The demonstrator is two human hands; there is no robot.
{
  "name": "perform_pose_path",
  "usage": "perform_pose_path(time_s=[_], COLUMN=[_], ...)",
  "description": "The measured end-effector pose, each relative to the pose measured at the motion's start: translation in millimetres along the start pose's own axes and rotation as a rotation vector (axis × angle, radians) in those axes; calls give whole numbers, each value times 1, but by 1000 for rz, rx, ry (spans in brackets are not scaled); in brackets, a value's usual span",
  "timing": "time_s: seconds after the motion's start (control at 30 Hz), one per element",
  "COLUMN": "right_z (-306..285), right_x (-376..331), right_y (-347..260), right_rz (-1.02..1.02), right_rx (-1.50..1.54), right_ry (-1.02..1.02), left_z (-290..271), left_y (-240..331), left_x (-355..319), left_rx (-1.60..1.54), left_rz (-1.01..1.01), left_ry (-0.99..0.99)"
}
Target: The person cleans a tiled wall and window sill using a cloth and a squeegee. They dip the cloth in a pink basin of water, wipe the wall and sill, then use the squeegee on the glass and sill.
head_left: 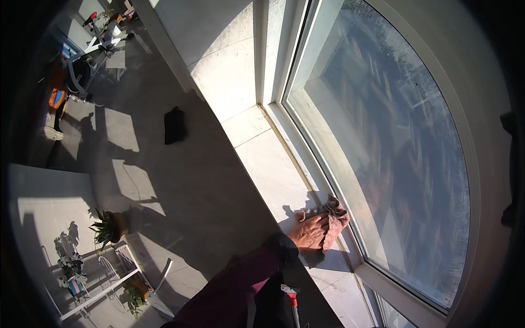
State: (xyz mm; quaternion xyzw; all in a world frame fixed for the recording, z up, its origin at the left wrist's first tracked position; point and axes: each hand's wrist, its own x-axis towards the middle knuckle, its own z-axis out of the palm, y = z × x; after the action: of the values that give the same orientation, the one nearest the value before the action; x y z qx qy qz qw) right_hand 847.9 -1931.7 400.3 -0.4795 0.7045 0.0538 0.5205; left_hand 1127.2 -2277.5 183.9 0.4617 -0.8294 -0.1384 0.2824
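Note:
My left hand (310, 234), in a purple sleeve with a dark cuff, reaches across to the pale tiled windowsill (273, 164). It is closed on a crumpled, pinkish-grey cloth (336, 221), pressing it down beside the lower window frame. Some fingers are hidden in the folds. The large window pane (383, 153) next to the cloth is streaked and hazy. Below my forearm shows a tool with a red-and-white head (290, 294) and a thin pale handle, perhaps a scraper; its handle runs out of the lower edge. My right hand does not show.
A dark cloth-like item (175, 126) lies on the grey floor. At far left stands an exercise bike (82, 71). A potted plant (111, 227) and a white metal rack (104, 290) with more plants are at lower left. Sunlight patches and shadows cross the floor.

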Motion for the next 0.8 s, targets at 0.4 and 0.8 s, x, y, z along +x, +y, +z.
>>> perform_pose_path(time_s=[0.4,0.8], right_z=[1,20], right_x=[42,22], right_y=[25,55], right_rz=[106,107], right_rx=[15,-29], right_ry=[-48,-7], left_z=[-145,-53], left_y=[-241,-50], left_x=[43,14], left_rx=[570,152], left_rz=[-680,-290], left_ry=[97,94])
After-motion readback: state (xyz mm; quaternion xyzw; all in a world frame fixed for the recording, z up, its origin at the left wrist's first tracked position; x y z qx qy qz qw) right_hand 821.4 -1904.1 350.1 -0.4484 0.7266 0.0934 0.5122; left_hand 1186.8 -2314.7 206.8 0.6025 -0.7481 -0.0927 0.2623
